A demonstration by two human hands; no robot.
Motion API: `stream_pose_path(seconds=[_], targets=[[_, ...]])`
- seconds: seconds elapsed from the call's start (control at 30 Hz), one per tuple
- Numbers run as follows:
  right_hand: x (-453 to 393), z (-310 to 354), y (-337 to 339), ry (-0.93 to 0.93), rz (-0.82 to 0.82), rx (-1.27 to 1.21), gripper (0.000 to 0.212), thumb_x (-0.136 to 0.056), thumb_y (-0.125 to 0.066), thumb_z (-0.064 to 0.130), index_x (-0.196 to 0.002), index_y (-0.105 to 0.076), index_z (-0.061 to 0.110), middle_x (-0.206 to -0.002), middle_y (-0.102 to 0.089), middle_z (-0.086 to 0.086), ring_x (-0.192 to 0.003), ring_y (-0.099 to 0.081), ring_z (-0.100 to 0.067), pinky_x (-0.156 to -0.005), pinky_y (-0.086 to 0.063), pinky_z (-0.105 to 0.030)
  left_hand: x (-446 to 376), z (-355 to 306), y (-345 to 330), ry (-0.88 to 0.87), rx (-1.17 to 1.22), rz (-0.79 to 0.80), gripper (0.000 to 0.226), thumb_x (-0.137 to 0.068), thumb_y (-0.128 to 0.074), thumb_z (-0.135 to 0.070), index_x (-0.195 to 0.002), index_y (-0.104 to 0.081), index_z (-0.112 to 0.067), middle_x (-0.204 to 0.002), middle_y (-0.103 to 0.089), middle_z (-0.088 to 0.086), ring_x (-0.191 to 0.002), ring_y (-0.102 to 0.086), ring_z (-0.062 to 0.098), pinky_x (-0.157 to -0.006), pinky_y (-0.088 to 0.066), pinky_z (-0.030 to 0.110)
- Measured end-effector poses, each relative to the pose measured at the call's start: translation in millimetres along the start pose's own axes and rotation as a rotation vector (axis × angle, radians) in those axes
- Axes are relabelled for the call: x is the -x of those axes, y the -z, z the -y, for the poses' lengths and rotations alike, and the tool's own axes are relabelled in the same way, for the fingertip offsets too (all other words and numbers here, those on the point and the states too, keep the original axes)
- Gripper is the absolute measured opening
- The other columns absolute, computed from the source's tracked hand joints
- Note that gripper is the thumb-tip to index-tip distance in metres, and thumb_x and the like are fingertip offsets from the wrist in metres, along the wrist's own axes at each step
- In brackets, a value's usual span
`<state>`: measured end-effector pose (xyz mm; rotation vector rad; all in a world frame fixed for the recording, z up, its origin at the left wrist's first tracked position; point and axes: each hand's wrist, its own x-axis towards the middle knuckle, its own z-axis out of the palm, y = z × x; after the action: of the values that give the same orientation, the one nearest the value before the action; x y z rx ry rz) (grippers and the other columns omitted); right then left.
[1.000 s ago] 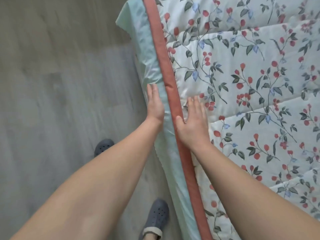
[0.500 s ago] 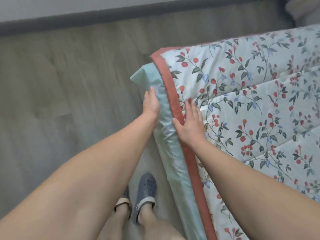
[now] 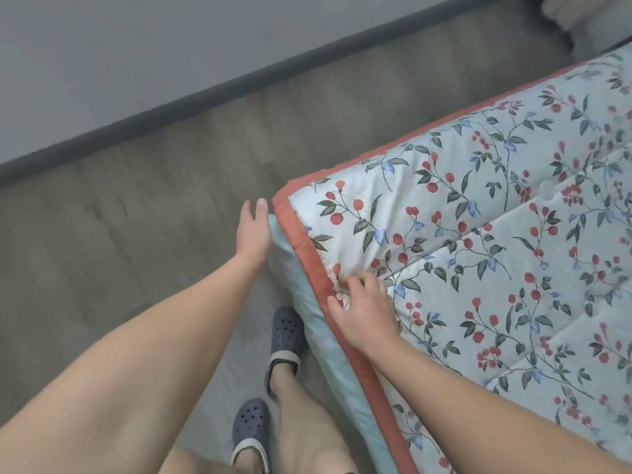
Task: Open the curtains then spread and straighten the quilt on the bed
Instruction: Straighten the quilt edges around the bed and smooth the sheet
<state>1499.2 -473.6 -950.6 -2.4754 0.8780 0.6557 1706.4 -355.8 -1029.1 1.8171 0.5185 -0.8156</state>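
The quilt lies spread over the bed, pale with red berries and green leaves and a rust-red border along its near edge. Its corner sits at the middle of the view. A mint-green sheet edge hangs below the border. My left hand is flat and open against the side of the bed, just left of the corner. My right hand rests on the quilt top by the border, fingers curled and bunching the fabric into small creases.
Grey wood-look floor lies to the left of the bed, with a dark skirting board and a pale wall behind. My feet in grey perforated clogs stand close against the bed side. A pale object sits at the top right corner.
Both hands slid along the bed edge to the quilt's corner. My right hand went from flat on the quilt to pinching its fabric. My feet stepped closer.
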Motion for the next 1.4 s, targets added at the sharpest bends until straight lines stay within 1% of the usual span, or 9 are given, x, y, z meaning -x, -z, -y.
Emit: stream_pose_path(seconds=[0.17,0.33,0.5,0.67,0.8,0.97,1.07,1.2,1.4], targets=[[-50.4,49.6,17.0,0.039,-0.204,-0.065,0.057,-0.091,-0.063,0.052,-0.137,-0.055,0.02,-0.135,-0.052,-0.004,-0.126,-0.048,-0.03,-0.104,-0.046,-0.048,-31.9,-47.0,-9.5,0.068,0.017,0.037,0.095,-0.091,-0.072,-0.05,-0.162,-0.027,-0.006,-0.158,-0.045,0.007,-0.143,-0.049,0.025,-0.117,-0.039,0.037],[-73.8,68.0,8.9,-0.006,-0.124,0.096,0.038,-0.092,-0.067,0.049,-0.12,-0.062,0.024,-0.132,-0.052,-0.001,-0.123,-0.049,-0.03,-0.099,-0.046,-0.05,-61.0,-49.7,-1.9,0.124,0.189,0.025,0.024,-0.091,-0.074,-0.016,-0.112,-0.073,-0.005,-0.096,-0.071,0.008,-0.09,-0.067,0.023,-0.082,-0.057,0.037],[-63.4,80.5,3.3,-0.007,-0.289,-0.078,0.008,-0.094,-0.068,0.026,-0.095,-0.064,0.02,-0.111,-0.06,0.002,-0.104,-0.056,-0.027,-0.092,-0.048,-0.047,-61.2,-54.8,26.2,0.196,0.231,0.064,0.015,-0.093,-0.071,-0.02,-0.1,-0.079,-0.01,-0.065,-0.066,-0.001,-0.053,-0.059,0.01,-0.06,-0.054,0.027],[-54.0,100.5,-12.9,0.135,-0.291,-0.15,0.008,-0.095,-0.063,0.023,-0.092,-0.067,0.017,-0.102,-0.062,0.002,-0.096,-0.056,-0.027,-0.092,-0.048,-0.045,-70.2,-46.7,48.1,0.178,0.167,-0.029,0.011,-0.09,-0.07,-0.022,-0.086,-0.079,-0.018,-0.086,-0.078,0.006,-0.077,-0.071,0.021,-0.081,-0.064,0.043],[-59.4,112.1,-24.0,0.096,-0.246,-0.145,0.015,-0.09,-0.063,0.026,-0.096,-0.073,0.017,-0.106,-0.062,0.001,-0.102,-0.056,-0.027,-0.098,-0.049,-0.048,-81.6,-41.2,47.1,0.233,0.013,-0.044,0.012,-0.094,-0.068,-0.016,-0.101,-0.077,-0.012,-0.09,-0.074,0.002,-0.087,-0.073,0.024,-0.078,-0.062,0.028],[-46.7,97.2,-16.4,-0.135,-0.225,-0.22,0.06,-0.09,-0.061,0.033,-0.147,-0.055,0.019,-0.164,-0.04,-0.01,-0.153,-0.033,-0.03,-0.125,-0.027,-0.053,-65.1,-80.5,38.7,-0.053,-0.303,-0.089,0.052,-0.096,-0.063,-0.024,-0.146,-0.053,-0.015,-0.144,-0.053,0.002,-0.128,-0.057,0.019,-0.1,-0.038,0.021],[-31.1,71.9,-16.6,-0.052,0.062,-0.236,0.084,-0.092,-0.061,0.041,-0.167,-0.025,0.026,-0.179,0.002,0.001,-0.164,0.01,-0.018,-0.132,-0.004,-0.053,-27.6,-90.3,16.8,-0.294,-0.412,0.178,0.052,-0.095,-0.057,-0.023,-0.147,-0.053,-0.021,-0.144,-0.055,-0.007,-0.127,-0.054,0.006,-0.106,-0.036,0.02],[13.2,40.0,-16.9,-0.243,-0.338,-0.278,0.072,-0.096,-0.059,0.03,-0.163,-0.036,0.02,-0.175,-0.019,-0.007,-0.162,-0.013,-0.028,-0.131,-0.014,-0.056,36.3,-82.3,-22.0,-0.538,-0.585,0.429,0.044,-0.1,-0.056,-0.024,-0.144,-0.056,-0.024,-0.139,-0.058,-0.014,-0.112,-0.057,-0.012,-0.102,-0.047,0.017],[106.1,7.8,-85.4,-0.531,0.024,-0.296,0.094,-0.1,-0.056,0.044,-0.169,0.003,0.023,-0.177,0.017,-0.002,-0.162,0.017,-0.028,-0.13,-0.003,-0.061,57.1,-15.2,-31.3,-0.906,-1.188,0.871,0.06,-0.101,-0.06,-0.027,-0.158,-0.043,-0.024,-0.171,-0.027,-0.003,-0.158,-0.021,0.018,-0.129,-0.017,0.046]])
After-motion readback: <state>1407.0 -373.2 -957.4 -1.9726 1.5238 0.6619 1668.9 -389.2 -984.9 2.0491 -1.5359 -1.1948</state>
